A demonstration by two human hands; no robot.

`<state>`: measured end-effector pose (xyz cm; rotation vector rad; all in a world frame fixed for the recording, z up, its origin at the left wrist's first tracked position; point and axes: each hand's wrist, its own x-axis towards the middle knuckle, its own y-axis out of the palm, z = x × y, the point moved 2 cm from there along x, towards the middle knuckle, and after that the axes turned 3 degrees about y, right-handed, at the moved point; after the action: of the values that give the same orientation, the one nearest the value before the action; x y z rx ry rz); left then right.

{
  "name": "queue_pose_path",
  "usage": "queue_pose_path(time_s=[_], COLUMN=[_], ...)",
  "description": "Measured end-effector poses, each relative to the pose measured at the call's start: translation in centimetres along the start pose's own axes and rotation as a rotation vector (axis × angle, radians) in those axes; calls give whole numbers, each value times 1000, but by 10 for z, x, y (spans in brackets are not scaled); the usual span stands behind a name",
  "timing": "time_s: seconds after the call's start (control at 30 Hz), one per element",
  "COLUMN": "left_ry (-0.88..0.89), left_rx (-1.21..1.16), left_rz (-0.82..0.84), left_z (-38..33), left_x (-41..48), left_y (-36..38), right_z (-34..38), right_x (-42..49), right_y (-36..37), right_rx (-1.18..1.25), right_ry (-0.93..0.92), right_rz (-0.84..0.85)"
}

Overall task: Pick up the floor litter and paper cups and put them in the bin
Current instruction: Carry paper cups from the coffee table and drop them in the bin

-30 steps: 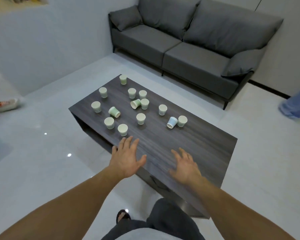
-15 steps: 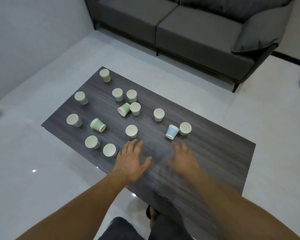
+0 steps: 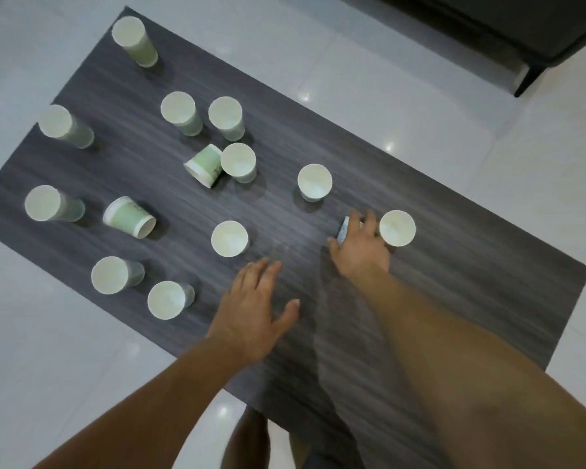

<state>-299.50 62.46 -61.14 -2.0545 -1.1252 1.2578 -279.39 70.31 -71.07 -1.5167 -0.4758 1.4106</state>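
The right hand reaches across the dark desk, its thumb and fingers curled round a blue cup that lies on its side, just beside an upright white cup. The left hand is over the desk's near part with fingers straight and thumb spread, holding nothing. Other paper cups are scattered over the desk's left half, most upright, two green ones tipped over.

Paper cups crowd the table's left part, with the sofa behind at right.
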Motion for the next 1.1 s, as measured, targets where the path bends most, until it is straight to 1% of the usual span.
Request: queue_pose_path(time_s=[0.07,0.13,0.27,0.4,0.47,0.6,0.67,0.73,0.77,0.8,0.87,0.9,0.93,0.97,1.03,1.1], left_ry=[-1,0,-53,-168,-206,-148,-149,-177,-198,-217,-235,-240,-250,-262,-271,-273], left_rx=[-21,-50,-161,-417,-490,-572,-597,-539,-501,-472,-430,-420,-418,-423,-435,-435], left_rz=[12,9,-17,45,88,151,158,120,95,81,85,92,95,96,88,71], left_z=[5,8,5,-6,-11,-16,-16,-13,-10,-8,-4,-2,1,4,7,12], left_x=[8,15,29,44,47,41,38,38,38,37,35,33,30,27,19,8], left_y=[7,10,1,-13,-19,-21,-18,-14,-13,-10,-3,1,5,9,15,17], right_z=[1,2,2,2,6,12,9,-3,-11,-19,-38,-47,-55,-61,-73,-76], right_x=[9,10,-18,-56,-72,-90,-93,-88,-83,-75,-50,-34,-18,-3,22,31], right_y=[10,15,23,9,0,-10,-10,-12,-16,-23,-37,-44,-50,-52,-48,-40], right_rx=[-1,32,279,506,519,504,506,473,425,357,184,92,-12,-113,-233,-207], right_ry=[1,-43,-276,-466,-494,-549,-536,-507,-499,-510,-586,-573,-507,-415,-259,-195], right_rz=[-35,-50,40,94,157,243,287,317,289,192,-154,-277,-302,-256,-83,47])
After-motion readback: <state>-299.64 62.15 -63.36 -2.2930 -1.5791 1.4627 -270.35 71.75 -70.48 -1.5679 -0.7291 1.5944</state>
